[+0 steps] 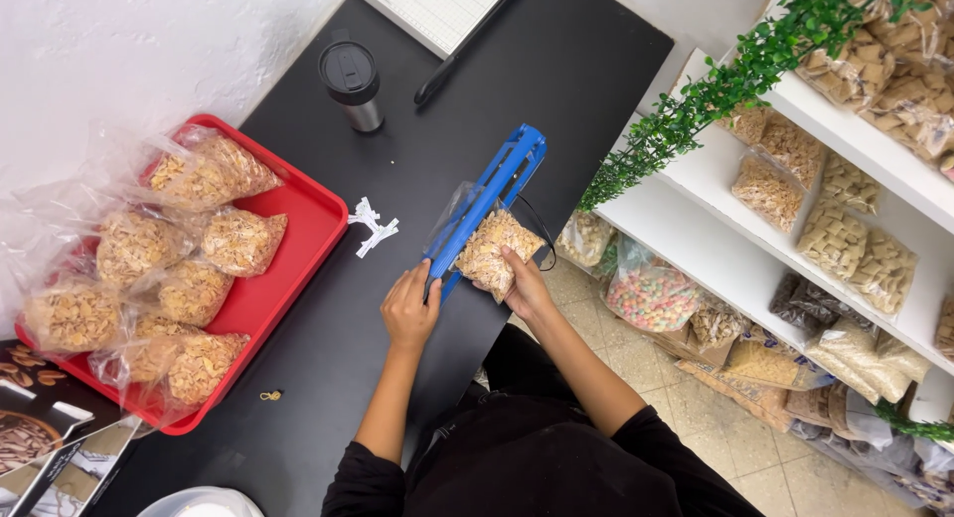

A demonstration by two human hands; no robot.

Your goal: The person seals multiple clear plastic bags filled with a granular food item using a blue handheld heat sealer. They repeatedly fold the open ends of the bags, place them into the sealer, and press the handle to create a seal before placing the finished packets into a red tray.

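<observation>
Nearest the camera, two black-sleeved arms are being extended over the black counter (328, 358). The left hand (409, 313) is being pressed down on the near end of a blue bar-shaped bag sealer (489, 204), its fingers (422, 276) being curled loosely over the bar without enclosing anything else. The right hand (527, 288) is being closed on a clear bag of pale cereal flakes (497, 251), which is being gripped at its near right corner between thumb and fingers. The bag is being held just right of the left hand, lying against the sealer's right side, with its open plastic neck being fed leftward under the blue bar; the sealer's long axis is running away from the body and slightly rightward, and the bag's filled part is being kept alongside it. The right hand is the nearer one to the bag, the left being nearer the bar. Left of the sealer, small white twist ties (372, 225) are lying on the counter. Further left, a red tray (288, 268) is being used for a heap of similar filled bags (159, 278). Beyond, a dark lidded tumbler (352, 85) is standing upright, and at the right, white shelves (715, 179) are being stocked with more bagged goods.
</observation>
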